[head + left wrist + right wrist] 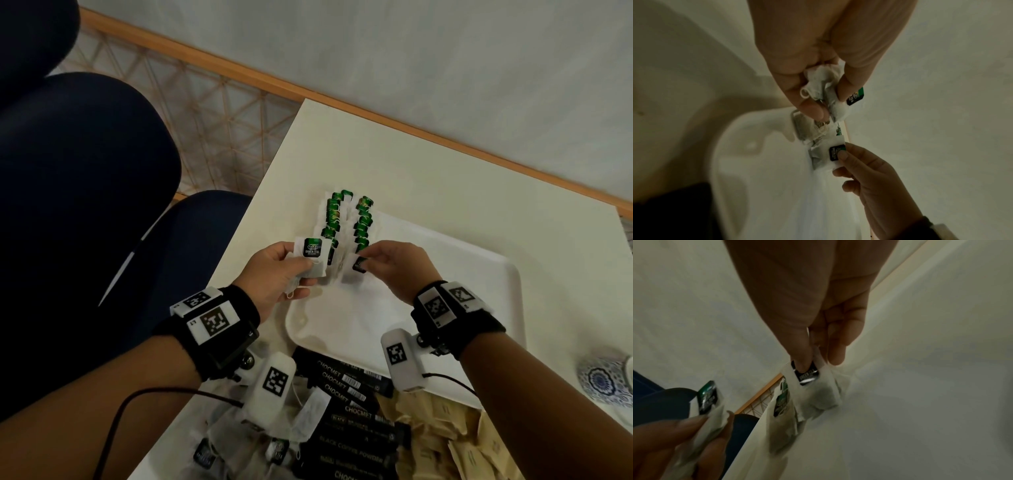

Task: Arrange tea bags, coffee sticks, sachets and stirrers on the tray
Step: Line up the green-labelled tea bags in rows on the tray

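Fingers of the right hand pinch a tea bag, extending the row on the tray; the left hand grips spare bags, ready to feed.

Cream table against a pale wall with an orange wooden rail. Dark blue chair at left, lattice panel behind it. Blue-patterned cup at right table edge.
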`<state>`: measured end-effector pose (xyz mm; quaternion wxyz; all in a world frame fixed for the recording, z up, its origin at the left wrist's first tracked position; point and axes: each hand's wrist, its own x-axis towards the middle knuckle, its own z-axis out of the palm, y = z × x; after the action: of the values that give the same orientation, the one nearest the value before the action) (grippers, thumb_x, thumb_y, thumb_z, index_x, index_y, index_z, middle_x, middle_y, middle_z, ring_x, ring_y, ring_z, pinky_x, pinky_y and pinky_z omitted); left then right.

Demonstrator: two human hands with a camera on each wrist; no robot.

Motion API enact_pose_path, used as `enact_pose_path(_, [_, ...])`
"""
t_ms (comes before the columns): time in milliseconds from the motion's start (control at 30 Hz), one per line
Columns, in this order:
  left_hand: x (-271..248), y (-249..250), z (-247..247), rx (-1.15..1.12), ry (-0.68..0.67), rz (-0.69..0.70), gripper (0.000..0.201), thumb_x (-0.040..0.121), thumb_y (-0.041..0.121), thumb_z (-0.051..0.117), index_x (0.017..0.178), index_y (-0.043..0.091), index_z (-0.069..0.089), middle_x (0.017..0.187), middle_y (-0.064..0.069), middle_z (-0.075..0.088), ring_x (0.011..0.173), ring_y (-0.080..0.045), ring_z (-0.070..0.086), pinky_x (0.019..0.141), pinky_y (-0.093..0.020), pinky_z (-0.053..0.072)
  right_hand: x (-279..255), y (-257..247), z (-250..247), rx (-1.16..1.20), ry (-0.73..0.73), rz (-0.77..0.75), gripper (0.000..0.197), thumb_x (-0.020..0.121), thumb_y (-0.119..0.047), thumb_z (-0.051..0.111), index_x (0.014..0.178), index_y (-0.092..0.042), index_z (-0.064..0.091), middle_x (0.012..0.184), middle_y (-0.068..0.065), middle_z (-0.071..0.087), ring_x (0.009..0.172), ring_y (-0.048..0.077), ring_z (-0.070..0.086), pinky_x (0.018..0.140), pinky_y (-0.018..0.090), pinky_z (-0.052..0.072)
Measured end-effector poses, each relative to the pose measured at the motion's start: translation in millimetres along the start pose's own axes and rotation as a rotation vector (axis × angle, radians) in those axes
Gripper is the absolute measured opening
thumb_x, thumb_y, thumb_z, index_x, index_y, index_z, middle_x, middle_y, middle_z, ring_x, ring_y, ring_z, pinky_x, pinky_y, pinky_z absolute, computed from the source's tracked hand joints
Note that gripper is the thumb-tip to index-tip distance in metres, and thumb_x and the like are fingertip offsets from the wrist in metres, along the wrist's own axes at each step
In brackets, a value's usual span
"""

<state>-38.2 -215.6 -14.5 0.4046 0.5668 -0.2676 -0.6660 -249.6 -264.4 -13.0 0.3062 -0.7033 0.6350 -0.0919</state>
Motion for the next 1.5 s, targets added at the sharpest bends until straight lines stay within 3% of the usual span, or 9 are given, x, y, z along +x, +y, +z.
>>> enact_pose_path(200, [0, 0, 6, 0.024, -0.041, 0.000, 0.013, 0.091, 0.005, 0.058, 0.095, 0.016, 0.063, 0.070, 0.006, 0.072, 0.060, -0.008, 0.069, 0.059, -0.025, 0.053, 6, 0, -1, -0.004, 0.013, 0.015, 0.014, 0.088, -0.026, 0.063, 0.101, -0.027, 0.069, 0.070, -0.017, 0.060, 0.068, -0.003, 0.053, 0.061, 0.009, 0.035])
enact_pose_path(300, [0, -1, 9, 0.023, -0.039, -0.031, 0.012, 0.090, 0.004, 0.060, 0.097, 0.014, 0.064, 0.083, -0.003, 0.072, 0.067, -0.014, 0.070, 0.056, -0.026, 0.056, 3, -2, -2, 0.026, 0.077, -0.019, 0.014, 0.087, -0.031, 0.064, 0.101, -0.032, 0.067, 0.091, -0.010, 0.065, 0.077, 0.004, 0.057, 0.068, 0.015, 0.040])
enact_pose_path(433, [-2, -5, 14, 0.053, -0.034, -0.057, 0.012, 0.089, 0.006, 0.062, 0.097, 0.014, 0.064, 0.089, -0.008, 0.068, 0.072, -0.017, 0.064, 0.051, -0.022, 0.051, -9, -20, -5, 0.185, 0.111, -0.095, 0.016, 0.087, -0.037, 0.063, 0.101, -0.030, 0.069, 0.091, -0.017, 0.066, 0.077, -0.008, 0.058, 0.066, 0.004, 0.040])
enact_pose_path(633, [-5, -5, 18, 0.107, -0.072, -0.051, 0.017, 0.087, 0.006, 0.065, 0.097, 0.019, 0.063, 0.089, -0.005, 0.069, 0.075, -0.014, 0.065, 0.057, -0.023, 0.052, -20, -34, 2, 0.269, -0.016, -0.147, 0.013, 0.086, -0.020, 0.069, 0.098, -0.018, 0.073, 0.073, -0.015, 0.066, 0.061, -0.009, 0.058, 0.060, 0.004, 0.042])
enact_pose_path(767, [-3, -4, 9, 0.059, 0.022, -0.029, 0.030, 0.089, -0.006, 0.049, 0.109, 0.015, 0.056, 0.095, -0.006, 0.062, 0.081, -0.017, 0.060, 0.065, -0.028, 0.052, -23, -30, 4, 0.262, -0.011, -0.111, 0.011, 0.086, -0.021, 0.068, 0.095, -0.023, 0.073, 0.075, -0.014, 0.068, 0.068, 0.001, 0.063, 0.067, 0.010, 0.048])
enact_pose_path(1000, [6, 7, -23, -0.072, 0.128, 0.030, 0.043, 0.092, -0.013, 0.033, 0.122, 0.012, 0.051, 0.106, -0.009, 0.060, 0.090, -0.019, 0.062, 0.077, -0.031, 0.053, -23, -36, 22, 0.152, -0.124, -0.112, 0.010, 0.088, -0.023, 0.065, 0.095, -0.023, 0.073, 0.064, -0.018, 0.059, 0.060, -0.004, 0.053, 0.062, 0.011, 0.041])
enact_pose_path(1333, [5, 5, -29, -0.138, 0.094, 0.032, 0.016, 0.098, 0.011, 0.048, 0.103, 0.014, 0.063, 0.105, -0.012, 0.067, 0.089, -0.021, 0.067, 0.074, -0.031, 0.057, 4, -44, 27, 0.145, -0.070, -0.027, 0.015, 0.089, -0.025, 0.064, 0.103, -0.022, 0.070, 0.074, -0.010, 0.064, 0.072, 0.012, 0.062, 0.072, 0.026, 0.053])
enact_pose_path(1433, [4, 5, -25, -0.167, 0.075, 0.004, 0.021, 0.100, 0.013, 0.042, 0.107, 0.012, 0.062, 0.103, -0.014, 0.069, 0.087, -0.022, 0.068, 0.065, -0.028, 0.058, 1, -45, 25, 0.151, 0.014, -0.096, 0.022, 0.088, -0.024, 0.065, 0.109, -0.027, 0.066, 0.088, -0.006, 0.064, 0.079, 0.011, 0.061, 0.075, 0.028, 0.052])
enact_pose_path(1500, [3, 6, -20, -0.173, 0.047, -0.018, 0.025, 0.101, 0.015, 0.039, 0.112, 0.011, 0.062, 0.104, -0.015, 0.070, 0.089, -0.024, 0.070, 0.071, -0.032, 0.058, -5, -48, 24, 0.144, 0.043, -0.218, 0.027, 0.085, -0.019, 0.067, 0.110, -0.030, 0.065, 0.093, -0.008, 0.060, 0.080, 0.005, 0.057, 0.074, 0.020, 0.048])
